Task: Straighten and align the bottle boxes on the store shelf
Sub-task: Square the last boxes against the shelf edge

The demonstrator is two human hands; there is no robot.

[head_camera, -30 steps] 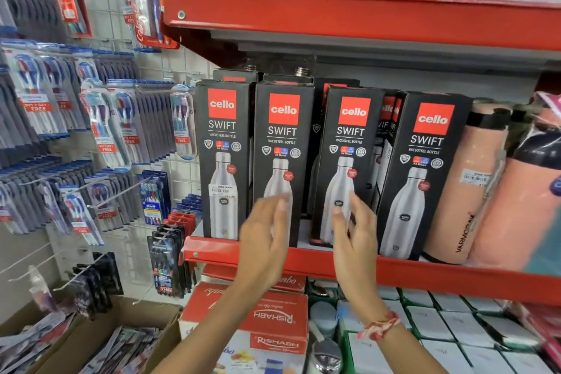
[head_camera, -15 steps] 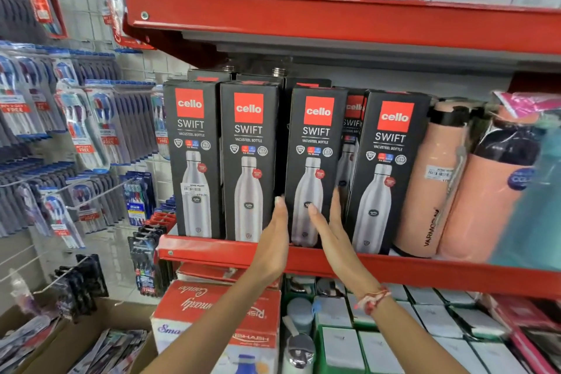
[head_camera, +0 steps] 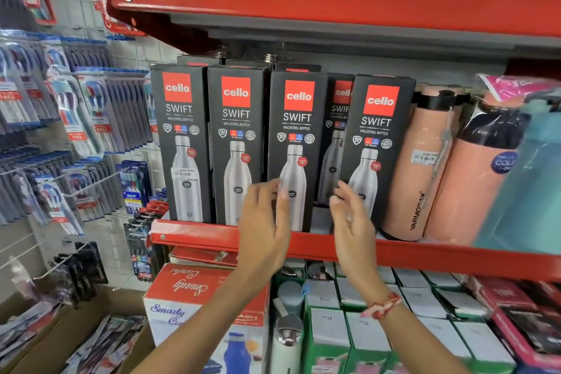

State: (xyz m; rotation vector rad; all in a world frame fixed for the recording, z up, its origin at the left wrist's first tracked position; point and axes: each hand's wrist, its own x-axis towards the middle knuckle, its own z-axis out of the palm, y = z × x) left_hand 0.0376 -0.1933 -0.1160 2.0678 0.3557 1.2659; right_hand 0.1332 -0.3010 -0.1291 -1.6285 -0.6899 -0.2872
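Four black bottle boxes [head_camera: 299,146] stand upright in a row along the front of the red shelf [head_camera: 212,232], with a fifth set back between the third and fourth. The left hand [head_camera: 264,231] is raised, fingers together, fingertips at the third box's lower left edge. The right hand [head_camera: 353,222] reaches with fingers loosely spread and blurred, seemingly just touching the fourth box [head_camera: 378,143].

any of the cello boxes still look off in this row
Yes. The rightmost box tilts and stands apart from the third box, leaving a gap where a set-back box shows. The other front boxes look flush.
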